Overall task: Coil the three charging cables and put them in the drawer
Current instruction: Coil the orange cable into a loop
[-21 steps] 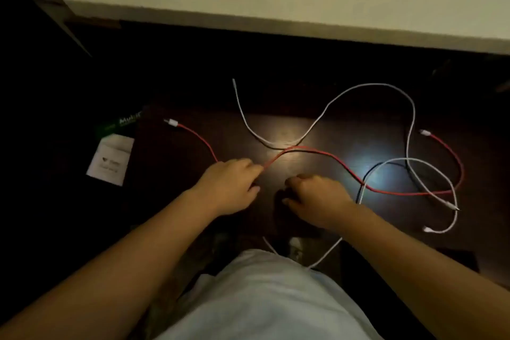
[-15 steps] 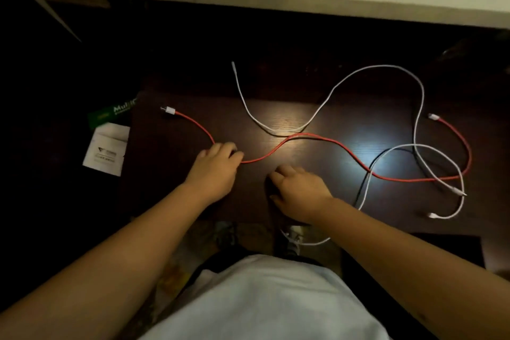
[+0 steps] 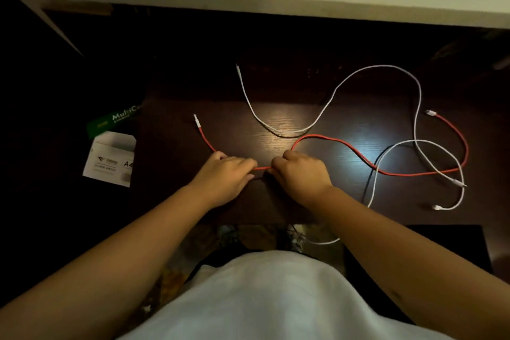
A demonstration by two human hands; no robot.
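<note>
A dark wood-grain table (image 3: pixel 325 124) shows a polished, glossy finish, throwing back a bright patch of light across its fine parallel grain. The red cable (image 3: pixel 356 150) has a smooth, slightly shiny rubbery jacket ending in pale hard-plastic plugs, while the long white cable (image 3: pixel 328 105) and the looped white cable (image 3: pixel 452 159) look smooth and faintly satiny. At the left lie a matt white paper packet (image 3: pixel 110 159) with printed lettering and a glossy green wrapper (image 3: pixel 113 119); soft matt white cloth (image 3: pixel 276 301) fills the foreground.
</note>
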